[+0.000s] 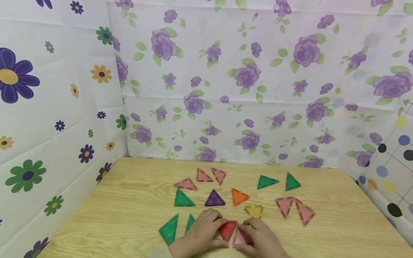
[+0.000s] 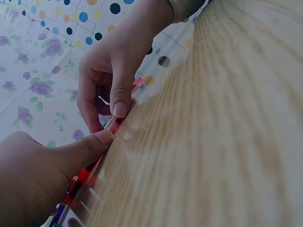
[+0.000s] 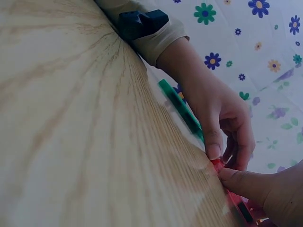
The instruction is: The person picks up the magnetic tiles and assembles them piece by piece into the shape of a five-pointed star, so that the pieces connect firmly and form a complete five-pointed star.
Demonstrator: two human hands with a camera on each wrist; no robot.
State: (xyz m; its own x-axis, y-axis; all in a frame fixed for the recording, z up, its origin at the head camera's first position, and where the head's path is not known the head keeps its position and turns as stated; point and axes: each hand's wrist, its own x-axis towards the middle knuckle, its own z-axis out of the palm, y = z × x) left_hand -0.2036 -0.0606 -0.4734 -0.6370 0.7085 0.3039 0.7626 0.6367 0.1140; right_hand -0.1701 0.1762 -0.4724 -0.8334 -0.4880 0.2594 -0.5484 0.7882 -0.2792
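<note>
Near the front of the table, my left hand (image 1: 204, 229) holds a red triangular magnetic tile (image 1: 228, 230), fingers at its upper edge and thumb low on its near side. Right beside it, my right hand (image 1: 262, 237) pinches a pink triangular magnetic tile (image 1: 240, 238) between thumb and fingers, partly covering it. The two tiles lie flat, edges close together. From the right wrist view, the left hand (image 3: 225, 120) bends down over the red tile. In the left wrist view, the right hand (image 2: 116, 71) has its thumb and fingertips low at the tabletop.
Beyond the hands lie a yellow tile (image 1: 254, 210), an orange triangle (image 1: 240, 197) and a purple triangle (image 1: 214, 198). Green triangles (image 1: 169, 229) are at left and at the back right (image 1: 292, 182). Several pink triangles (image 1: 304, 211) are scattered about. Flowered cloth surrounds the wooden table (image 1: 113, 215).
</note>
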